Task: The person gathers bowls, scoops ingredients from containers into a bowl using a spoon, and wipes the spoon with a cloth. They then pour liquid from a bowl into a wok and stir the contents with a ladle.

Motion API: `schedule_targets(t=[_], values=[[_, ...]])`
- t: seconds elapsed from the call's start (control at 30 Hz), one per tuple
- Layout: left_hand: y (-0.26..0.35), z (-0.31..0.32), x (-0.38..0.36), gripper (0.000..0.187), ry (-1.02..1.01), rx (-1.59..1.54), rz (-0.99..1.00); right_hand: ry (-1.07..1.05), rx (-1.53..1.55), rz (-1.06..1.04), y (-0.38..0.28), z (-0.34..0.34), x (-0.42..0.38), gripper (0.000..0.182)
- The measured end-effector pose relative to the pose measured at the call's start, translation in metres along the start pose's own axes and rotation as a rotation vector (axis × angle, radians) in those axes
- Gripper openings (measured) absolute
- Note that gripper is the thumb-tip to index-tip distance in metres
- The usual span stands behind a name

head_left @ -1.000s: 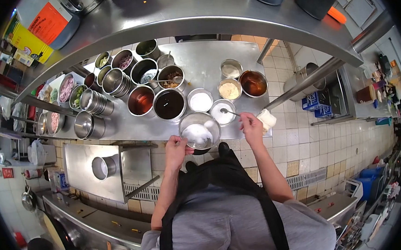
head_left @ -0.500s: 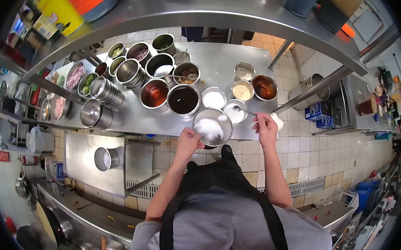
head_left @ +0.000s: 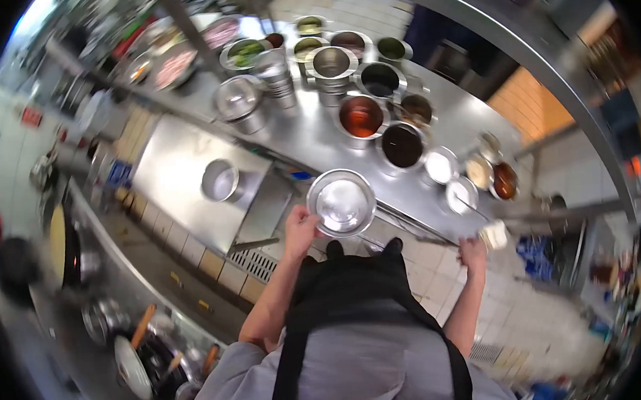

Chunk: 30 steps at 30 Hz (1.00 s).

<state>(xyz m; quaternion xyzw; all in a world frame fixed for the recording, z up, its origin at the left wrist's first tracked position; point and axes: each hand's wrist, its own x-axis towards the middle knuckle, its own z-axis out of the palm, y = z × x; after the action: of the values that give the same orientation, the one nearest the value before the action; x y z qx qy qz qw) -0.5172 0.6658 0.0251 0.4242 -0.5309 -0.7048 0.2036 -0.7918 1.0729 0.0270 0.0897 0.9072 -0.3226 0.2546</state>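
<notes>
My left hand [head_left: 302,229] grips the near left rim of a round metal bowl [head_left: 343,202], held in front of my apron. Its shiny inside shows bright reflections and no heap of white powder. Out to the right, at the table's front edge, my right hand [head_left: 472,253] is closed with its fingers curled; blur hides whatever may be in them. Just beyond that hand is a white, cloth-like thing [head_left: 494,235]. A spoon [head_left: 473,208] leans in a container of white powder [head_left: 460,198], its handle pointing toward my right hand.
On the steel table [head_left: 316,141] stand several metal pots, among them one with red liquid [head_left: 361,117] and one with dark liquid [head_left: 401,147]. A lower steel table [head_left: 177,173] at left carries a metal pot [head_left: 221,181]. A shelf rail [head_left: 503,46] arches overhead at right.
My view has turned left, so the table slants down to the right. White powder visible in the bowl before no longer shows. My right hand has moved away from the spoon.
</notes>
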Motion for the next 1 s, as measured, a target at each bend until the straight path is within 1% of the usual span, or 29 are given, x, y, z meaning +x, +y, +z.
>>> schedule_targets(t=[0.07,0.13,0.2,0.27,0.37,0.47,0.5,0.57,0.6,0.63,0.67,0.7,0.73,0.77,0.8,0.83,0.93,0.97,1.0], values=[[-0.014,-0.070,0.003,0.013,0.204,-0.008,0.031,-0.228,0.013,-0.006,-0.033,0.020,-0.040,0.035],[-0.007,-0.128,0.000,0.012,0.399,0.124,0.059,-0.371,-0.139,-0.091,-0.040,0.056,-0.038,0.036],[-0.005,-0.185,0.014,0.016,0.457,0.405,0.159,-0.478,-0.294,-0.206,-0.055,0.080,-0.043,0.037],[-0.009,-0.239,0.046,0.025,0.397,0.677,0.345,-0.560,-0.446,-0.362,-0.087,0.102,-0.050,0.039],[0.032,-0.270,0.070,0.055,0.143,0.672,0.072,-0.587,-0.470,-0.530,-0.115,0.128,-0.051,0.050],[0.002,-0.309,0.110,0.085,0.015,0.508,-0.061,-0.599,-0.495,-0.575,-0.135,0.135,-0.059,0.050],[-0.001,-0.315,0.120,0.086,0.026,0.476,-0.095,-0.587,-0.520,-0.601,-0.137,0.137,-0.061,0.049],[-0.002,-0.311,0.129,0.089,0.038,0.406,-0.171,-0.636,-0.550,-0.594,-0.137,0.139,-0.064,0.049],[-0.006,-0.311,0.131,0.086,0.017,0.420,-0.182,-0.664,-0.572,-0.586,-0.133,0.138,-0.067,0.048],[0.003,-0.302,0.128,0.083,-0.004,0.434,-0.196,-0.672,-0.577,-0.617,-0.126,0.138,-0.067,0.048],[0.014,-0.292,0.125,0.081,-0.023,0.447,-0.206,-0.707,-0.639,-0.628,-0.132,0.134,-0.075,0.047],[0.020,-0.282,0.126,0.069,0.021,0.449,-0.163,-0.740,-0.700,-0.641,-0.143,0.127,-0.088,0.047],[0.016,-0.276,0.130,0.065,0.081,0.444,-0.122,-0.773,-0.763,-0.652,-0.148,0.121,-0.095,0.047],[0.012,-0.270,0.135,0.061,0.143,0.439,-0.081,-0.792,-0.778,-0.717,-0.141,0.121,-0.089,0.047],[0.006,-0.265,0.137,0.057,0.210,0.435,-0.041,-0.805,-0.779,-0.724,-0.136,0.119,-0.083,0.047],[0.005,-0.257,0.132,0.049,0.265,0.354,-0.026,-0.823,-0.780,-0.734,-0.132,0.119,-0.078,0.047],[-0.010,-0.234,0.105,0.051,0.472,0.325,-0.027,-0.878,-0.791,-0.749,-0.125,0.117,-0.066,0.047],[-0.012,-0.221,0.086,0.063,0.514,0.251,-0.009,-0.899,-0.807,-0.760,-0.128,0.115,-0.065,0.046],[-0.028,-0.214,0.077,0.063,0.581,0.239,0.030,-0.931,-0.828,-0.777,-0.130,0.115,-0.059,0.046]])
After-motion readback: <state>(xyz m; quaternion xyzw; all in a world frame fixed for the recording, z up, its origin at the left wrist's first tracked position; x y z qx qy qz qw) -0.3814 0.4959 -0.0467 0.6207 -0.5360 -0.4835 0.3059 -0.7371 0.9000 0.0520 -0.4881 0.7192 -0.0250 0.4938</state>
